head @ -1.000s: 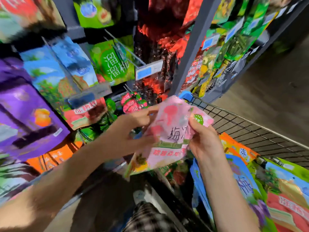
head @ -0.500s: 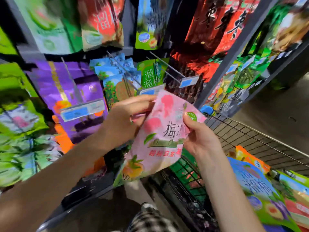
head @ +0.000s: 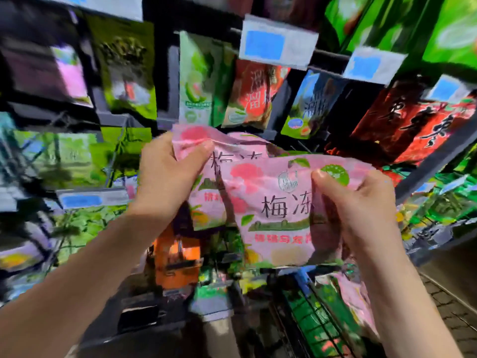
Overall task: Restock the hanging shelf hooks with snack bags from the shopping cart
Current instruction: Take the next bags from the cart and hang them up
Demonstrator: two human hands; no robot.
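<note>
Two pink snack bags with dark characters are held up in front of the hanging shelf. My left hand (head: 167,177) pinches the top of the rear pink bag (head: 206,200). My right hand (head: 361,205) grips the upper right edge of the front pink bag (head: 268,210), thumb on its face by a green round mark. The front bag overlaps the rear one. The wire shopping cart (head: 317,313) lies below at the bottom right, with green and pink bags inside.
Hooks with blue and white price tags (head: 277,42) stick out from the shelf above and left (head: 91,200). Green, red and dark snack bags (head: 254,94) hang in rows. A grey upright post (head: 438,156) slants at right. Floor tiles (head: 451,306) show at bottom right.
The view swung upward from the cart to the shelf rows. Both hands rose with the pink packaging, which now shows as two overlapping bags spread apart between the hands.
</note>
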